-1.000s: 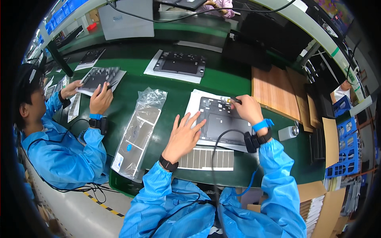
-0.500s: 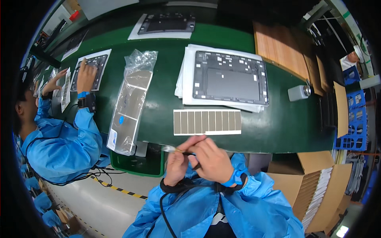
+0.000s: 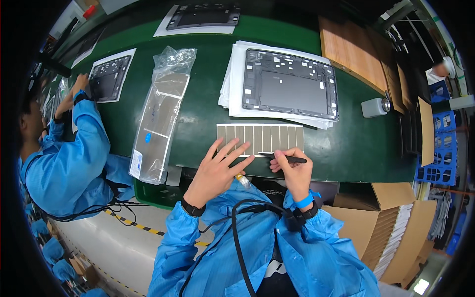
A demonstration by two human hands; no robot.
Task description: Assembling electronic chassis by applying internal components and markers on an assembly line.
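Note:
A sheet of grey-brown rectangular strips on white backing point(image 3: 274, 136) lies near the table's front edge. My left hand point(image 3: 217, 168) rests on its lower left part, fingers spread and stretched out. My right hand point(image 3: 293, 173) is closed round slim black tweezers point(image 3: 296, 159), whose tip points left at the sheet's lower edge. Beyond the sheet, a dark grey tablet housing point(image 3: 291, 84) with small white patches lies on a stack of white sheets point(image 3: 236, 74). Beside my left fingers, below the table edge, hangs a small clear and yellow piece point(image 3: 242, 180); its kind is unclear.
To the left lies a clear bag of grey-brown sheets point(image 3: 158, 116). A small white bottle point(image 3: 375, 107) and wooden boards point(image 3: 351, 54) are at the right. An open carton point(image 3: 391, 222) stands below. Another person point(image 3: 69, 148) works at the left, near a second housing point(image 3: 109, 79).
My hands, formerly together at the table edge, have separated. My left hand has spread onto the sheet; tweezers now show in my right. The other person's arms have shifted.

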